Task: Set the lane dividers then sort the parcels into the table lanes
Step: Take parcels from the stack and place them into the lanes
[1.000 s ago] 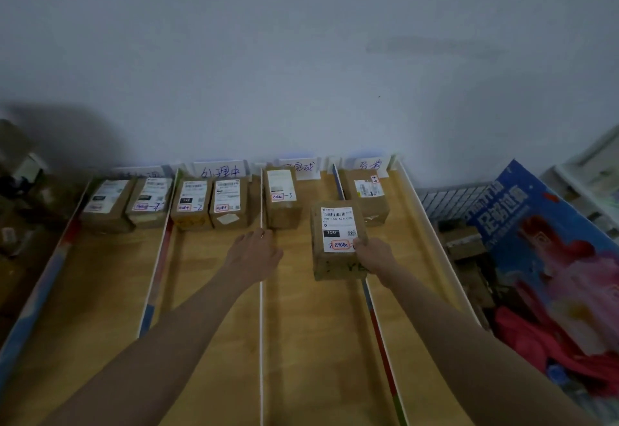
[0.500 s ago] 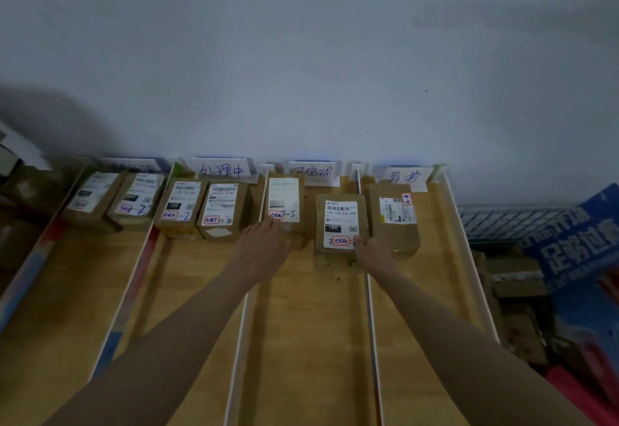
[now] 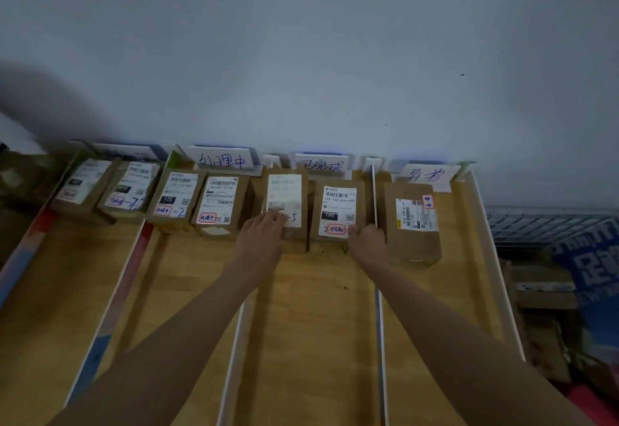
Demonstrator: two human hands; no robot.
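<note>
A dim room, a plain grey-white wall (image 3: pixel 301 57) ahead of me, and below it a pale wooden table (image 3: pixel 311 325) cut into four lanes by thin white board dividers (image 3: pixel 376 198) running away from me toward the wall.

In the third lane from my left, two brown cardboard parcels stand side by side at the far end. My right hand (image 3: pixel 366 246) holds the near end of the right-hand parcel with the 150 label (image 3: pixel 336 208), fingers curled against its near right corner, just beside the divider. My left hand (image 3: pixel 261 241) rests on the near end of the left-hand parcel with the faded white label (image 3: pixel 284 201), fingers laid forward over the label's lower edge; whether they grip or only touch, I cannot tell.

To my left, the second lane holds two more labelled brown boxes (image 3: pixel 197 201), touching each other, and the first lane another pair (image 3: pixel 107 188), blurred. To my right, the fourth lane holds a single brown box with a sideways white label (image 3: pixel 412 221), just beyond the divider from my right hand.

Handwritten paper lane signs (image 3: pixel 222 159) lean against the wall behind each lane. Past the table's right edge are a wire rack (image 3: pixel 549 224), a blue printed bag (image 3: pixel 589 268) and loose cardboard (image 3: pixel 542 291).
</note>
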